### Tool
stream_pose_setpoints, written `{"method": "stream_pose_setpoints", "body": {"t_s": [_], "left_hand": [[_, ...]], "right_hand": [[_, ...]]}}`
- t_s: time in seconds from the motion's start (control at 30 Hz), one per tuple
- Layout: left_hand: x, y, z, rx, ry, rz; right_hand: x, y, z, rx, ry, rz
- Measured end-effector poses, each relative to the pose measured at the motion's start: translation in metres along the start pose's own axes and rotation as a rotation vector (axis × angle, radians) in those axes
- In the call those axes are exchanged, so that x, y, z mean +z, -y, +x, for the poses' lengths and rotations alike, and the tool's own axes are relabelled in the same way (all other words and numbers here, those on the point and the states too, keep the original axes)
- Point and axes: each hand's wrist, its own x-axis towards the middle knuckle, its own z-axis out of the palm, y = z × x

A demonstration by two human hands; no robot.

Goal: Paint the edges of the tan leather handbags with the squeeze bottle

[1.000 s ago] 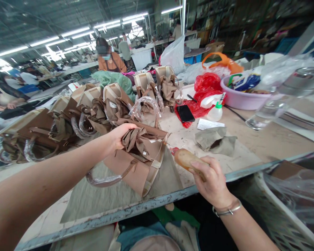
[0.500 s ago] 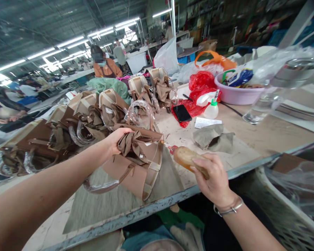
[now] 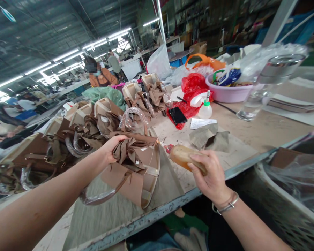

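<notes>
A brown handbag (image 3: 125, 184) lies on its side on a grey-green sheet (image 3: 102, 223), its handles wrapped in clear plastic and its lining bunched out of the mouth. My left hand (image 3: 114, 148) is closed on the lining and the bag's upper edge, its fingers partly hidden by the cloth. In my right hand (image 3: 209, 174) is a squeeze bottle (image 3: 184, 157) of amber glue-like liquid with a red collar. The bottle tilts leftward, and its thin nozzle tip is at the bag's upper right corner; whether it touches I cannot tell.
Several similar bags (image 3: 78, 122) stand along the left. Beyond the bottle lie crumpled grey paper (image 3: 209, 137), a paper slip (image 3: 202, 123), a phone (image 3: 177, 115), a small green-capped bottle (image 3: 205, 109), a lilac basin (image 3: 229, 94) and a glass tumbler (image 3: 261, 90). A crate (image 3: 274, 188) stands at right.
The camera view has shifted, so the bench contents appear slightly further left. Both hands keep their holds, and the nozzle stays at the bag's corner.
</notes>
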Motion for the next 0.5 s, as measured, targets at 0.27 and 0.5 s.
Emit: {"method": "stream_pose_setpoints", "body": {"t_s": [0.27, 0.5], "left_hand": [[-0.0003, -0.0014, -0.0005, -0.006, -0.008, 0.044], [0.0026, 0.0008, -0.0015, -0.011, -0.060, 0.001]], "right_hand": [[0.0031, -0.0003, 0.0006, 0.016, 0.008, 0.035], [0.0056, -0.0051, -0.0057, 0.050, 0.042, 0.047]]}}
